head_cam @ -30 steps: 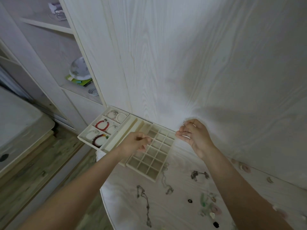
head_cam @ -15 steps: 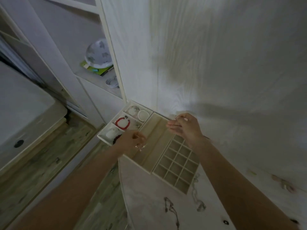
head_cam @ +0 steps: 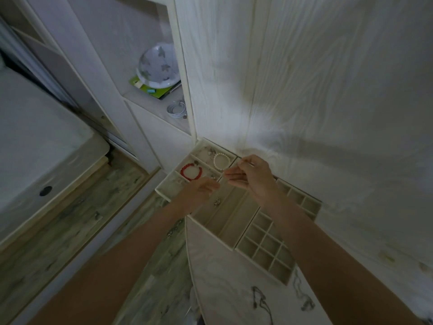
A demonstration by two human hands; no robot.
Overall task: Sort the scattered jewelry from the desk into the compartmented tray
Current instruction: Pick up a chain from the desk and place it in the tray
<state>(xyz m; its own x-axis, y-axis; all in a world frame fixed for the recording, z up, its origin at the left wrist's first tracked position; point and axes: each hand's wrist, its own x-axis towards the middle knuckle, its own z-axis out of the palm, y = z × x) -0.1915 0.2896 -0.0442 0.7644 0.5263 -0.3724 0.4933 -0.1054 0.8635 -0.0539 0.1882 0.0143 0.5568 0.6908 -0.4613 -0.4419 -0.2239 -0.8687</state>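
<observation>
Both hands hover over the cream tray with many little boxes [head_cam: 236, 214] at twelve o'clock on the worktop, the right hand [head_cam: 251, 177] pinching something tiny, the left hand [head_cam: 199, 191] blurry, likely dropping it in next.

Matt, cream, velvety-looking compartmented tray [head_cam: 230, 242] on pale desk [head_cam: 225, 285] of smooth wood-grain laminate, with glossy red bead bracelet [head_cam: 191, 171], pearly white bead bracelet [head_cam: 221, 161] and dull metal chain [head_cam: 262, 303].

The tray [head_cam: 230, 245] was cream. In its upper left lay a red bracelet [head_cam: 191, 171] and a white pearl one [head_cam: 221, 161]. The bench [head_cam: 225, 282] was white woodgrain; the bowl [head_cam: 158, 66], upper centre, white with grey leaves.
</observation>
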